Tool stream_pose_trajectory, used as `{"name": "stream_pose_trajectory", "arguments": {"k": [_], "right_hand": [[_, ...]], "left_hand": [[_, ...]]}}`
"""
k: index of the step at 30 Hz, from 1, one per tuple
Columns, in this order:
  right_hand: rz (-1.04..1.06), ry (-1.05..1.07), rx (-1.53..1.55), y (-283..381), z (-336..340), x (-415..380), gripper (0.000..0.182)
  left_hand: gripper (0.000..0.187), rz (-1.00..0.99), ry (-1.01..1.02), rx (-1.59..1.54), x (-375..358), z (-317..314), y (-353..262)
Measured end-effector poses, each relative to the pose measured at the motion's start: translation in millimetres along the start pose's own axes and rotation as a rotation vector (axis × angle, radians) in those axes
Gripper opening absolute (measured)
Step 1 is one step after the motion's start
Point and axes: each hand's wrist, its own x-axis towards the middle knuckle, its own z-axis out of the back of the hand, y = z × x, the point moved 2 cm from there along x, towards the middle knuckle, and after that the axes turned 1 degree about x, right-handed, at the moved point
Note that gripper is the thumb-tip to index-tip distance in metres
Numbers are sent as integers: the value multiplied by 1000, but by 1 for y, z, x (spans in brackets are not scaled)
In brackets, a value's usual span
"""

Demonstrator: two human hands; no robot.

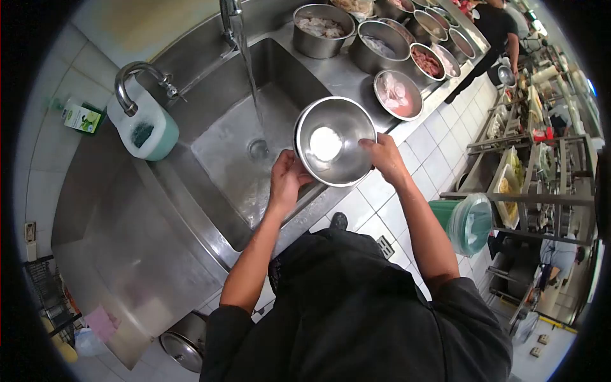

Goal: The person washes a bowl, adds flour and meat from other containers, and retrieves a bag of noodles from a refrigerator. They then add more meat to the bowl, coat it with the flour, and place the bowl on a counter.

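Observation:
Between my hands a round steel bowl point(344, 121) is held over the sink's right edge, its shiny inside facing up; a second rim shows at its left, so bowls may be stacked. My left hand point(289, 178) is closed on the lower left side. My right hand point(384, 158) grips the right rim, thumb inside, other fingers hidden below. Water point(249, 70) runs from the faucet point(229, 16) into the steel sink point(223, 146), left of the bowl, falling near the drain point(258, 149).
Steel pots of raw meat point(323, 32) and a bowl of pale slices in pinkish liquid point(398, 94) stand on the counter. A soapy container point(162, 137) sits left of the sink. Another person point(496, 28) stands at the upper right. A green bin point(468, 226) is on the floor.

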Motion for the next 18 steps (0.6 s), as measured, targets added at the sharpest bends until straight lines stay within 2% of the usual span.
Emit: {"name": "stream_pose_trajectory", "arguments": {"k": [3,5,7,9,10,11,13,15,16,18], "right_hand": [[334,-285,-221,15,12,-2,26],[481,-396,-255,30,15,-7,30],[708,-576,-313,44,16,-20,39],[1004,-634,-440,40,9,-14,54],[1029,-613,-567,40,4,-19,58],[1125,-474,-608,36,0,-25,64],[1106,-238,-858,15,-9,-23,68],[1090,-122,-968,8,-13,-23,70],[1131,-177,-909,6,-12,-24,68],[1154,-248,-798,19,-1,-37,67]], "left_hand": [[22,118,42,-32,13,7,-24],[32,-63,-132,256,47,51,-30],[43,-217,-327,251,67,70,-75],[50,-297,-495,211,109,82,-113],[53,-282,-482,149,133,81,-131],[56,-249,-474,93,158,82,-144],[63,-190,-321,109,220,95,-158],[57,-141,-343,58,248,76,-173],[55,-113,-361,29,260,69,-177],[49,-133,-417,-13,309,102,-164]]}}
